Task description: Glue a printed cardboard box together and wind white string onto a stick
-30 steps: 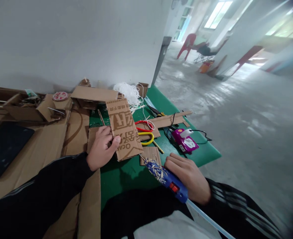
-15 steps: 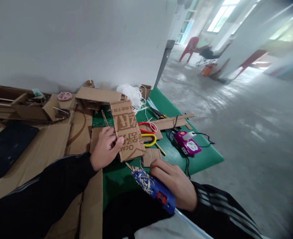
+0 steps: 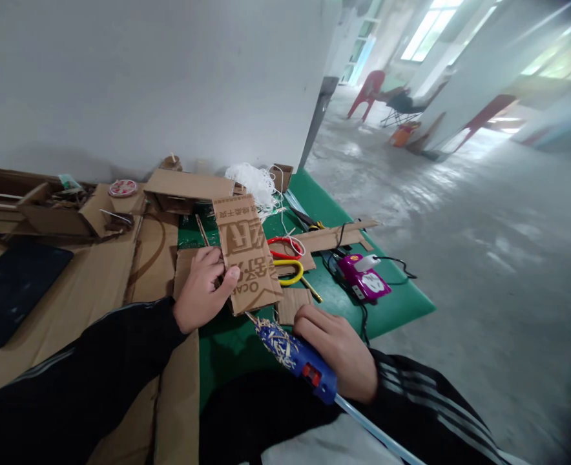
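My left hand (image 3: 204,285) grips a printed cardboard piece (image 3: 249,258) by its left side, thumb on the printed face and the other fingers behind it, partly hidden. In my right hand (image 3: 341,352) is a blue glue gun (image 3: 292,355) with a red switch and wood-like shavings stuck around its front. A clear glue stick (image 3: 375,431) sticks out of its rear. The gun's nozzle reaches the lower edge of the cardboard piece; whether it touches cannot be made out. Red-and-yellow-handled scissors (image 3: 290,272) lie just right of the cardboard, beside a pencil (image 3: 312,289).
On the green table (image 3: 402,298) sits a purple power strip (image 3: 363,279) with black cables. White string (image 3: 254,184) is heaped at the back, near pliers (image 3: 305,219). Cardboard boxes (image 3: 62,210) and a dark tablet-like slab (image 3: 19,290) are at left. A wall (image 3: 145,77) stands behind.
The glue gun's nozzle has come slightly up to the lower edge of the cardboard piece. My left hand keeps the same hold; the whole view has shifted a little.
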A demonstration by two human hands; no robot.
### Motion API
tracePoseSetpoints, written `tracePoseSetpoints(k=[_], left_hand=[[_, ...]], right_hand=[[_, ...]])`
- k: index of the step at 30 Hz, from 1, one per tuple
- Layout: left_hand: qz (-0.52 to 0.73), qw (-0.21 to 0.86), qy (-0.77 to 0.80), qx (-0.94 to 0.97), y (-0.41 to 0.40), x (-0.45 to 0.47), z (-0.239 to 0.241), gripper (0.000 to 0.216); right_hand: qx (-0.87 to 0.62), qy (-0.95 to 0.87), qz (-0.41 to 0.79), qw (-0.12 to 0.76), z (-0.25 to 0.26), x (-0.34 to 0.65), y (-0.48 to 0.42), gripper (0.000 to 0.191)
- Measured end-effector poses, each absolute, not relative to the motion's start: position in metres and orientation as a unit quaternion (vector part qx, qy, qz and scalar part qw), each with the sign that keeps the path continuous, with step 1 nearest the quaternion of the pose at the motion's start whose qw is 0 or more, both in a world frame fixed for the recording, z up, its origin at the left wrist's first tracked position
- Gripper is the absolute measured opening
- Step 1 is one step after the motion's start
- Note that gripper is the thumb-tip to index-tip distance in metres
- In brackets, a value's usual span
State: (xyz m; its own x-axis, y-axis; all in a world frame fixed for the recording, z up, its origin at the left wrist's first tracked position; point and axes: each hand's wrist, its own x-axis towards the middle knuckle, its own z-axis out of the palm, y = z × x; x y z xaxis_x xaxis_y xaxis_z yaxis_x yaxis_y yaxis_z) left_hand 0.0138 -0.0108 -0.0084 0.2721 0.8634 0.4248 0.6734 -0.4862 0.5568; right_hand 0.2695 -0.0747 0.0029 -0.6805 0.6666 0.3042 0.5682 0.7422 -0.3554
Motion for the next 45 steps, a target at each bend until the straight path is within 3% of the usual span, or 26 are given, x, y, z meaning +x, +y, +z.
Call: tracePoseSetpoints(k=[45], left_hand=[[0.364,0.124,0.480,0.789,-0.011,0.015,-0.009,0.037]], right_hand=[[-0.359,-0.902,0.091,0.222,0.008,0.293,-0.073,0.020]])
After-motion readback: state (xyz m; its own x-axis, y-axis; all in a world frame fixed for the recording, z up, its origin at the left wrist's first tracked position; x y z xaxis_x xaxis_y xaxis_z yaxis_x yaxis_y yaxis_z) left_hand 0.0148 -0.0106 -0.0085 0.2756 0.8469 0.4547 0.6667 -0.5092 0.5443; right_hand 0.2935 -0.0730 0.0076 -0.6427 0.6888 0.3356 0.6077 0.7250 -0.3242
